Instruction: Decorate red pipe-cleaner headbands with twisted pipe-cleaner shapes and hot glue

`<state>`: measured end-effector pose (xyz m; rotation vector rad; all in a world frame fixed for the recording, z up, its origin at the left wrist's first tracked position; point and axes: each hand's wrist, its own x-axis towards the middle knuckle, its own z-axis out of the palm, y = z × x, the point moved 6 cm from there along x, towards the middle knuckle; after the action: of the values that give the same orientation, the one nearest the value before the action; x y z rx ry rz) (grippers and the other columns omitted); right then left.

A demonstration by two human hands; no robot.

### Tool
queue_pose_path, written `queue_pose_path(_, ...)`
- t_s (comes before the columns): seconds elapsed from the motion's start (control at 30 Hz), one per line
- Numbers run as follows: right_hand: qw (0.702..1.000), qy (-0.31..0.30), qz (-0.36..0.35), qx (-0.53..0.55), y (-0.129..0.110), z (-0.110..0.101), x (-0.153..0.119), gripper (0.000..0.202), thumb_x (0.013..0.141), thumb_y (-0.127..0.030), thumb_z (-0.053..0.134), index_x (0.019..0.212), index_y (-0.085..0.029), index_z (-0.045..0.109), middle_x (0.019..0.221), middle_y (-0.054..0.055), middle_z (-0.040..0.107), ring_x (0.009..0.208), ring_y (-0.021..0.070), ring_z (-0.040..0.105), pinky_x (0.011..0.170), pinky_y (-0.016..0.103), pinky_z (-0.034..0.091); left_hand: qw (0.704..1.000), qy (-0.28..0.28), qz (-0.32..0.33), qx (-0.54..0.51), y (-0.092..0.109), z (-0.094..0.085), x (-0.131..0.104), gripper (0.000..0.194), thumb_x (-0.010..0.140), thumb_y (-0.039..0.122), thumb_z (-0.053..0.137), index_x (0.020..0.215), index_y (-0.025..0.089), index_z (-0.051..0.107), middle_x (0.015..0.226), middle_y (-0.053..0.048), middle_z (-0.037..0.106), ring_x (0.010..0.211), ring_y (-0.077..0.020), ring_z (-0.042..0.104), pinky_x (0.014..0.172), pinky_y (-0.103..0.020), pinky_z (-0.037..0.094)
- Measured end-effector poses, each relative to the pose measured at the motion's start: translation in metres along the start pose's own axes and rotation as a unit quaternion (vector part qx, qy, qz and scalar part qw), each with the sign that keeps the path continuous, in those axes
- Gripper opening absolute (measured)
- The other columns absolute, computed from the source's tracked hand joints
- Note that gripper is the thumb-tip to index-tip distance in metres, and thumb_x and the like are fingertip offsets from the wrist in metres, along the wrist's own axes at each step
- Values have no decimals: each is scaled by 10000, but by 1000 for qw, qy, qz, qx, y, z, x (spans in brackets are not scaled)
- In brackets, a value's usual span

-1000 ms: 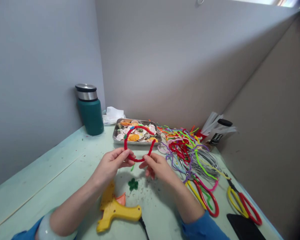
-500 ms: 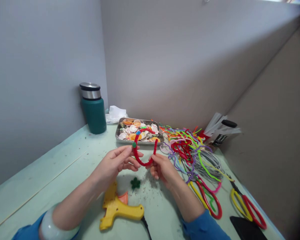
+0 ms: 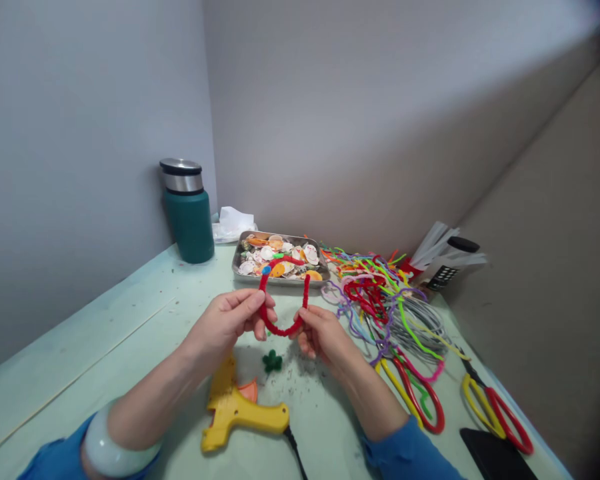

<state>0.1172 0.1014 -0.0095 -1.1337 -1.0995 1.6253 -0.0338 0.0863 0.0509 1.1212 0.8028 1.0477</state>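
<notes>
A fuzzy red pipe cleaner (image 3: 281, 331), bent into a ring with a gap at its right, is held up over the table. A small blue piece and a green piece sit on its upper left side. My left hand (image 3: 233, 316) pinches the ring's left side between thumb and fingers. At the lower right of the ring, my right hand (image 3: 324, 333) grips it near one free end. Below the hands lies a small dark green pipe-cleaner flower (image 3: 272, 361). A yellow hot glue gun (image 3: 245, 412) rests nearer to me, its black cord running toward the front.
Behind the ring stands a metal tray (image 3: 284, 283) of shells. To the right are tangled pipe cleaners (image 3: 365, 293), a wire coil (image 3: 425, 320) and two pairs of scissors (image 3: 425, 400) (image 3: 500, 415). A green bottle (image 3: 189, 227) stands back left; a thin stick (image 3: 80, 377) lies left.
The ring has shifted slightly left and turned in my hands. My left fingers have slid over the spot where a green piece showed on its left side.
</notes>
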Motion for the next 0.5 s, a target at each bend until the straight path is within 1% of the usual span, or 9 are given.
queue_pose_path(0.13,999,-6,-9,-38,-2,2,-1,269,784,-444,489,802,-175,489,532,-33,576,313,55,421,292,156,267,1000,-6,9,-7,3,1,-1,228,838,360,551,878,153,638,727,-20,649,496,-78,541,545,-217,434)
queue_pose_path(0.23,996,-15,-21,-89,-6,1,-3,312,825,-471,451,843,-168,522,628,-3,615,364,65,462,325,169,284,999,17,46,20,13,-5,-2,188,823,327,578,875,155,634,700,-10,639,495,-78,517,556,-221,441)
queue_pose_path(0.3,991,-27,-30,-129,-9,2,-7,278,798,-438,534,805,-161,561,646,-3,613,405,70,480,366,180,302,995,44,75,44,21,-12,-2,171,818,312,584,847,152,636,698,-12,638,504,-78,505,557,-216,437)
queue_pose_path(0.33,984,-41,-45,-170,-10,4,-9,236,764,-396,598,783,-161,582,646,-9,608,442,75,493,400,184,318,993,58,89,53,24,-14,-3,167,819,310,583,830,152,636,703,-13,638,510,-78,503,557,-212,434)
queue_pose_path(0.37,969,-60,-66,-229,-12,8,-13,198,720,-347,658,770,-164,604,650,-15,604,489,84,508,442,189,334,991,70,101,60,28,-17,-4,165,821,309,579,817,153,634,713,-14,639,515,-78,501,557,-211,432)
queue_pose_path(0.4,944,-81,-92,-305,-14,13,-16,184,676,-305,704,770,-170,621,666,-18,607,544,96,523,488,196,348,988,80,113,65,30,-19,-4,164,822,308,576,805,155,632,721,-14,641,518,-79,499,557,-211,431)
queue_pose_path(0.43,908,-99,-120,-388,-15,20,-20,193,646,-274,730,784,-178,634,696,-17,615,599,109,533,533,203,355,986,88,122,68,32,-20,-5,163,824,307,573,799,157,632,724,-14,642,521,-82,498,557,-214,431)
queue_pose_path(0.5,824,-115,-158,-531,-14,31,-27,204,647,-251,726,824,-195,642,759,-9,633,663,128,543,578,215,349,983,102,138,69,35,-21,-6,158,822,303,572,798,159,633,719,-13,641,519,-85,493,552,-218,430)
